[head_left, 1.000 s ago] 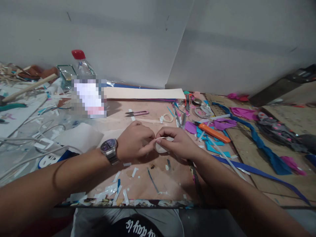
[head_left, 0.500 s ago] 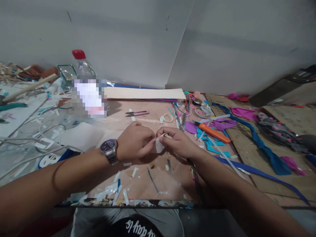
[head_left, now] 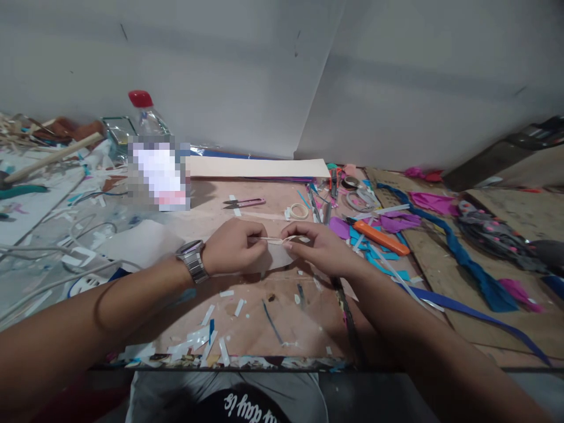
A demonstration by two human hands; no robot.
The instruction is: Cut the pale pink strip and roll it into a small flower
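Between my two hands a thin pale strip (head_left: 275, 240) is stretched, with a piece of whitish paper (head_left: 278, 258) just below it. My left hand (head_left: 238, 244), with a metal watch (head_left: 192, 260) at the wrist, pinches the strip's left end. The right end is between the thumb and fingers of my right hand (head_left: 315, 247). Beyond the hands, small pink-handled snips (head_left: 244, 203) and a roll of pale tape (head_left: 298, 211) lie on the table (head_left: 247, 317).
An orange cutter (head_left: 381, 237) lies among blue and purple scraps at the right, near a twisted blue strip (head_left: 458, 252). Cables (head_left: 48, 252) cross the left side. A red-capped bottle (head_left: 147, 114) stands behind a blurred bright screen (head_left: 163, 173). A long cream board (head_left: 259, 167) lies at the back.
My hands have moved slightly apart, and my left hand has turned at the wrist. The pale strip now shows stretched between them.
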